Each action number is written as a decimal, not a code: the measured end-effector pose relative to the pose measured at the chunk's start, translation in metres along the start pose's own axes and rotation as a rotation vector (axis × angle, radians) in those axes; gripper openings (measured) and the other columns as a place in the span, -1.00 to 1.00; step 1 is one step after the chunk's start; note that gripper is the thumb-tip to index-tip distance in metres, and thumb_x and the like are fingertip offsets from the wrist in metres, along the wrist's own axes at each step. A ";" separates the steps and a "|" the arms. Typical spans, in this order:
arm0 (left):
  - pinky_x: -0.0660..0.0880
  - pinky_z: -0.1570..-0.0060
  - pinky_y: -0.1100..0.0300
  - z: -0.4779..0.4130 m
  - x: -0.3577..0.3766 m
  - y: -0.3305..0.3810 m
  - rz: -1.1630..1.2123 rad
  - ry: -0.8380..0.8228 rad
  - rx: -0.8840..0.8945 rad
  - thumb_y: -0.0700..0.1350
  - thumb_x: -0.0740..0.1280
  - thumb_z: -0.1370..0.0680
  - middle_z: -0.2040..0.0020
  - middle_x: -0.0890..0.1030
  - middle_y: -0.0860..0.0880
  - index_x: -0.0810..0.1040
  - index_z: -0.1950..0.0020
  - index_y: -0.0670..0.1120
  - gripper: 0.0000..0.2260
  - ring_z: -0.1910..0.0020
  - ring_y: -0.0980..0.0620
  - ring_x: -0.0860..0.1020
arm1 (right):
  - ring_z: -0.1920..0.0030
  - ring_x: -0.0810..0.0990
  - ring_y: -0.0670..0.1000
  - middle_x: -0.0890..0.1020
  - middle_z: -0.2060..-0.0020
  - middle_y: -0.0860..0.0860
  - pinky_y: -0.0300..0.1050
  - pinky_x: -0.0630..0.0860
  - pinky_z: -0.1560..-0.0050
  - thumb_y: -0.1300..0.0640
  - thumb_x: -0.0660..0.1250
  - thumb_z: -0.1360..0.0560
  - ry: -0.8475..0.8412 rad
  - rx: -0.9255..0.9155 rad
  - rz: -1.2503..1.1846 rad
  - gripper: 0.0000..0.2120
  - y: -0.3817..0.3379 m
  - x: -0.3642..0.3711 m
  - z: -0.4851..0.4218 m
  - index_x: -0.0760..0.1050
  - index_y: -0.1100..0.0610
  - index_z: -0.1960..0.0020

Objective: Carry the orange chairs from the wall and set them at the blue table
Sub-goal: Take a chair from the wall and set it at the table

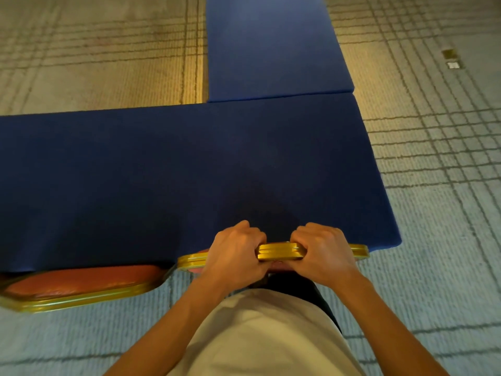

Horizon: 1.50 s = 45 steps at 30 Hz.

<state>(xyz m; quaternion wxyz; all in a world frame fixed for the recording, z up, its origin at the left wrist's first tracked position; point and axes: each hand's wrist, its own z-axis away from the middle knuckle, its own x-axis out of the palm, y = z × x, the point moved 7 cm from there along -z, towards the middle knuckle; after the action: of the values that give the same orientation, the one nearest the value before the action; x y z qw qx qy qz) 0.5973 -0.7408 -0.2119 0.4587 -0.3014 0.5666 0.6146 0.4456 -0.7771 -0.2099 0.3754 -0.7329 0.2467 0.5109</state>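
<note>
A gold-framed orange chair (279, 252) stands right in front of me, its back against the near edge of the blue table (189, 164). My left hand (235, 251) and my right hand (322, 251) both grip the gold top rail of its back, fingers curled over it. Most of the chair is hidden under the blue cloth and behind my arms. A second orange chair (81, 283) with the same gold frame stands to the left, its back also at the table edge.
A second blue table (271, 47) joins the first at a right angle and runs away from me. Patterned carpet (433, 185) lies all around, with a small metal floor plate (452, 59) at the far right.
</note>
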 end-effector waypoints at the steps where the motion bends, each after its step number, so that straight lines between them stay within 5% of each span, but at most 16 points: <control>1: 0.30 0.27 0.17 0.001 0.003 0.003 -0.007 0.013 0.011 0.23 0.32 -0.50 0.28 0.43 0.17 0.51 0.21 0.07 -0.74 0.21 0.13 0.40 | 0.41 0.26 -0.18 0.47 0.47 -0.16 -0.22 0.19 0.38 -0.23 0.66 -0.23 0.002 -0.008 -0.006 -0.52 0.003 0.000 0.003 0.40 -0.03 0.39; 4: 0.23 0.40 0.20 0.001 0.004 0.003 -0.012 0.103 0.028 0.33 0.20 -0.44 0.37 0.48 0.16 0.48 0.33 0.06 -0.63 0.33 0.14 0.38 | 0.41 0.27 -0.16 0.48 0.45 -0.15 -0.21 0.20 0.37 -0.25 0.62 -0.30 -0.017 -0.044 -0.025 -0.54 0.004 0.003 0.003 0.41 -0.02 0.37; 9: 0.01 0.42 0.31 -0.004 -0.003 -0.001 -0.016 0.178 0.040 0.32 0.29 -0.40 0.40 0.26 0.22 0.25 0.34 0.14 -0.65 0.37 0.15 0.34 | 0.41 0.36 -0.12 0.48 0.43 -0.16 -0.19 0.23 0.37 -0.28 0.59 -0.31 -0.067 -0.059 -0.053 -0.55 0.005 0.006 -0.006 0.43 -0.02 0.34; 14: -0.01 0.41 0.33 0.010 0.014 0.005 -0.080 0.142 0.055 0.31 0.55 -0.34 0.40 0.25 0.22 0.24 0.35 0.14 -0.50 0.36 0.19 0.26 | 0.41 0.40 -0.12 0.47 0.44 -0.17 -0.22 0.18 0.37 -0.35 0.56 -0.30 -0.096 -0.077 -0.017 -0.54 -0.002 0.006 0.011 0.43 -0.04 0.35; 19: 0.01 0.44 0.28 0.041 0.032 0.009 -0.086 0.165 0.075 0.33 0.55 -0.33 0.40 0.26 0.20 0.25 0.35 0.13 -0.49 0.37 0.15 0.30 | 0.40 0.45 -0.11 0.46 0.43 -0.18 -0.29 0.04 0.41 -0.38 0.53 -0.31 -0.143 -0.054 -0.018 -0.54 -0.015 0.014 0.042 0.42 -0.06 0.35; 26: 0.16 0.35 0.20 0.097 0.066 0.023 -0.052 0.196 0.153 0.23 0.53 -0.35 0.38 0.52 0.09 0.47 0.36 0.05 -0.64 0.33 0.00 0.50 | 0.03 0.67 -0.02 0.71 0.06 -0.11 -0.01 0.55 0.10 -0.54 0.05 -0.38 -0.421 0.072 -0.028 -0.33 -0.029 0.038 0.106 0.66 -0.10 -0.05; 33: 0.34 0.25 0.13 0.140 0.105 0.032 -0.009 0.120 0.096 0.18 0.24 -0.38 0.28 0.56 0.08 0.51 0.30 0.03 -0.76 0.20 -0.02 0.54 | -0.26 0.62 0.01 0.66 -0.26 -0.11 0.01 0.53 -0.21 -0.25 0.40 -0.48 -0.526 0.135 -0.036 -0.52 -0.043 0.046 0.161 0.59 -0.11 -0.34; 45: 0.40 0.26 0.13 0.187 0.154 0.049 0.006 -0.013 0.018 0.12 0.36 -0.50 0.22 0.43 0.15 0.62 0.10 0.04 -0.82 0.06 0.01 0.56 | -0.26 0.61 -0.03 0.62 -0.32 -0.15 -0.09 0.49 -0.16 -0.17 0.36 -0.53 -0.632 0.052 -0.042 -0.57 -0.059 0.055 0.222 0.56 -0.11 -0.37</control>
<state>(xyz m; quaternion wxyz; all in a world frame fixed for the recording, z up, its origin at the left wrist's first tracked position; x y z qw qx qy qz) 0.5200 -0.5220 -0.2952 0.4633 -0.2917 0.5700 0.6127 0.3847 -0.5626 -0.2874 0.4626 -0.5333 0.1155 0.6988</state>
